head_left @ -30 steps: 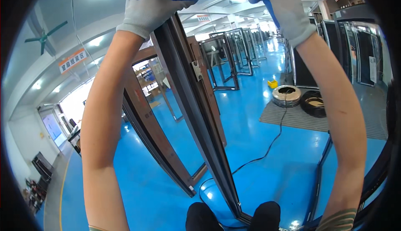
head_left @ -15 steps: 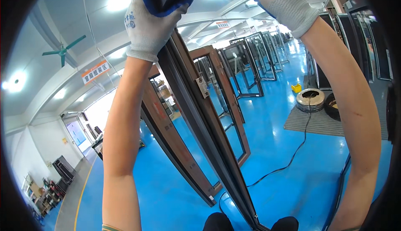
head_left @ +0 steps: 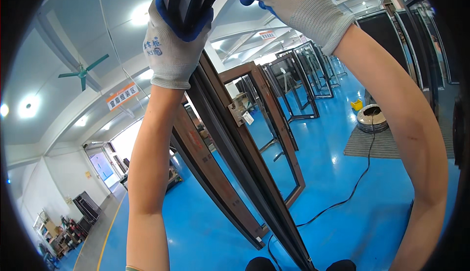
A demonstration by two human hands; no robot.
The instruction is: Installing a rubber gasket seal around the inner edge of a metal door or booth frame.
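Both my arms reach up overhead in grey knit gloves with blue palms. My left hand (head_left: 171,40) is wrapped around the top of a tall dark brown window frame (head_left: 235,158) that stands upright in front of me. My right hand (head_left: 289,1) grips the same frame's top rail a little to the right. The frame's upright runs down to the blue floor between my shoes (head_left: 298,265). The fingertips of both hands are cut off by the top edge of the picture.
More brown and black frames (head_left: 298,85) stand in rows behind. A black cable (head_left: 338,202) snakes over the blue floor (head_left: 342,173) to a round metal coil (head_left: 371,119) on a grey mat. Dark panels (head_left: 421,50) lean at right. A ceiling fan (head_left: 81,72) hangs at left.
My view has tilted upward and my hands sit lower and larger in the picture. Both hands keep their grip on the frame's top.
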